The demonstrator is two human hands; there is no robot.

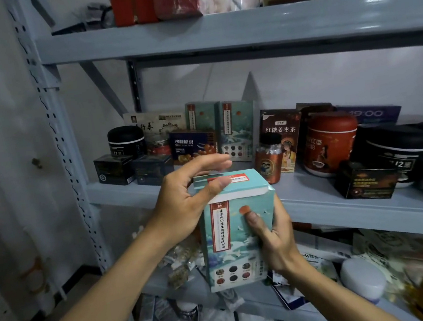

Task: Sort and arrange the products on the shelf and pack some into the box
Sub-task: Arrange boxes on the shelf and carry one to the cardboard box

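The teal box is held upright in the air, just in front of the front edge of the middle shelf, toward its left end. Its face shows pale waves, a small orange-red disc, a tall white strip framed in red with dark characters, and six small round pictures near the bottom. A red and white label lies across its top, and the white edge of the lid flap shows along the top front.

The right hand grips the box's lower right side, thumb on the face. The left hand is open at the top left corner, thumb pressing on the lid, fingers stretched above it.

Two matching boxes stand at the shelf's back edge, left of a red canister.
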